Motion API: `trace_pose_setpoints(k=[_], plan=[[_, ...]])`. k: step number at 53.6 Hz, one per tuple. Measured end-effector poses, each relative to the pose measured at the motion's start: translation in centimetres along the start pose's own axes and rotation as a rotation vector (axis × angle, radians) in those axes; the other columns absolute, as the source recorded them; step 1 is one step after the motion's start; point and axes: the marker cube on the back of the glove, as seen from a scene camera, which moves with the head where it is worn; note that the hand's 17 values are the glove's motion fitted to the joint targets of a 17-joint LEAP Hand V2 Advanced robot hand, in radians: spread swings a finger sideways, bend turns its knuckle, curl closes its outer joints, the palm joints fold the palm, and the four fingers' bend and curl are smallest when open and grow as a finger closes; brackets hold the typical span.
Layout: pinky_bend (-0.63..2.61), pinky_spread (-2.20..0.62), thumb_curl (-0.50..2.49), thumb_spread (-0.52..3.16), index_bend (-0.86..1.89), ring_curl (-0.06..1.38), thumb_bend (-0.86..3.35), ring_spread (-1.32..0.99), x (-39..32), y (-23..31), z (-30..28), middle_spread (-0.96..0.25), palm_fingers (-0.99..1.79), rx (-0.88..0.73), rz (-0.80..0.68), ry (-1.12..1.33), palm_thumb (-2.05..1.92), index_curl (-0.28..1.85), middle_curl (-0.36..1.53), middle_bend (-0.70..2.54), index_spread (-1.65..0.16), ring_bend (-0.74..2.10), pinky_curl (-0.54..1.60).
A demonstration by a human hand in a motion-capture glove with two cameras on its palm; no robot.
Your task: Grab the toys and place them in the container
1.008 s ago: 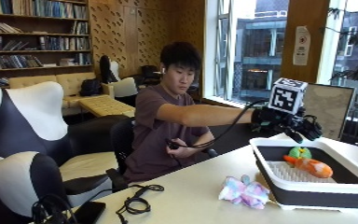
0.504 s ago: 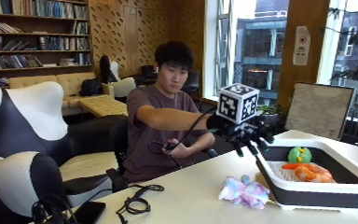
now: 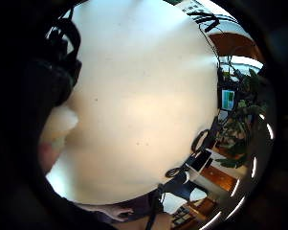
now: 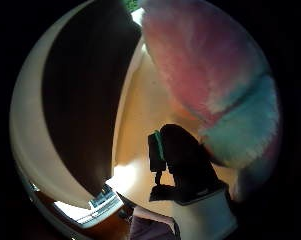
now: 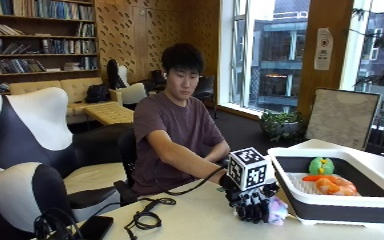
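Nearest in the outside view, the gloved right hand (image 5: pixel 252 207) is down on the table (image 5: pixel 192 220), its fingers (image 5: pixel 248 212) pointing down over the pastel plush toy (image 5: pixel 276 210). Only a bit of the toy peeks out at the hand's 3 o'clock side. Whether those fingers have already closed around it I cannot tell; they look draped over it. The toy lies on the tabletop just beside the near wall of the container (image 5: pixel 332 207), a white-rimmed dark tub, so the carry should be short: lift, then over the rim toward 2 o'clock.

Farther back, inside the tub, an orange toy (image 5: pixel 332 185) lies on the floor with a green toy (image 5: pixel 322 165) behind it at 12 o'clock, so part of the job looks done. The bare hand is hidden behind the glove.

The thumb-side palm view adds what the outside view hides: pink and blue plush fills much of it, so the toy sits close under the palm, with the tub's white rim and dark wall alongside. The little-finger-side view shows mostly bare tabletop and a cable.
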Motion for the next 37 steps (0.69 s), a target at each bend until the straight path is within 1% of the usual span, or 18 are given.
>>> trace_pose_setpoints(k=[1,3,4,5,11,15,17,18,20,21,24,28,32,34,37], plan=[[1.08,-0.14,0.33,1.36,-0.07,0.5,-0.02,-0.15,0.0,-0.1,0.1,-0.07,0.38,0.028,0.007,0.003,0.02,0.08,0.43,0.44,-0.12,0.99,0.41],[1.07,-0.18,0.33,1.35,-0.02,0.5,-0.01,-0.19,0.0,-0.3,0.3,-0.09,0.49,0.077,0.016,0.006,0.02,0.05,0.46,0.54,-0.11,1.06,0.4],[1.06,-0.2,0.33,1.35,0.03,0.53,-0.01,-0.21,0.1,-0.3,0.3,-0.1,0.61,0.093,0.018,0.006,0.03,0.06,0.49,0.62,-0.11,1.12,0.4],[1.04,-0.22,0.33,1.35,0.09,0.53,-0.01,-0.22,0.1,-0.4,0.4,-0.11,0.65,0.103,0.017,0.004,0.04,0.06,0.5,0.63,-0.12,1.14,0.39],[1.0,-0.29,0.34,1.34,0.24,0.6,0.0,-0.28,0.3,-0.8,0.5,-0.19,0.91,0.128,0.003,-0.035,0.08,0.11,0.6,0.85,-0.15,1.25,0.41],[1.0,-0.33,0.37,1.34,0.31,0.63,0.04,-0.31,0.6,-1.1,0.5,-0.23,0.96,0.115,-0.018,-0.094,0.17,0.14,0.65,0.9,-0.18,1.29,0.43],[1.04,-0.34,0.44,1.3,0.37,0.64,0.13,-0.32,0.7,-1.2,0.4,-0.24,1.02,0.103,-0.024,-0.125,0.36,0.15,0.67,0.9,-0.2,1.31,0.44],[1.03,-0.34,0.43,1.3,0.36,0.65,0.1,-0.33,0.8,-1.2,0.4,-0.25,0.99,0.095,-0.029,-0.136,0.33,0.15,0.68,0.9,-0.2,1.32,0.45],[1.06,-0.36,0.48,1.23,0.43,0.66,0.15,-0.34,1.0,-1.2,0.3,-0.26,1.01,0.07,-0.047,-0.156,0.44,0.18,0.7,0.9,-0.22,1.31,0.47],[1.05,-0.36,0.51,1.21,0.52,0.65,0.17,-0.34,1.1,-1.2,0.2,-0.27,1.07,0.052,-0.058,-0.168,0.49,0.2,0.72,0.93,-0.23,1.29,0.47],[1.03,-0.37,0.55,1.14,0.66,0.66,0.18,-0.35,1.4,-1.1,-0.1,-0.28,1.11,-0.022,-0.086,-0.211,0.54,0.24,0.75,0.97,-0.25,1.27,0.48],[1.0,-0.38,0.6,1.05,0.83,0.67,0.18,-0.36,1.7,-0.2,-0.5,-0.28,1.11,-0.158,-0.119,-0.258,0.58,0.31,0.8,1.03,-0.26,1.27,0.49],[1.0,-0.39,0.65,0.96,0.96,0.68,0.18,-0.37,2.3,1.2,-1.4,-0.27,1.11,-0.273,-0.149,-0.234,0.61,0.38,0.84,1.09,-0.27,1.28,0.5],[1.0,-0.39,0.67,0.92,1.0,0.69,0.17,-0.37,2.6,1.8,-2.1,-0.27,1.09,-0.303,-0.159,-0.21,0.61,0.4,0.85,1.11,-0.27,1.29,0.5],[1.01,-0.39,0.7,0.87,1.05,0.7,0.17,-0.38,2.9,2.6,-3.4,-0.27,1.08,-0.306,-0.168,-0.181,0.62,0.44,0.87,1.14,-0.27,1.3,0.51]])
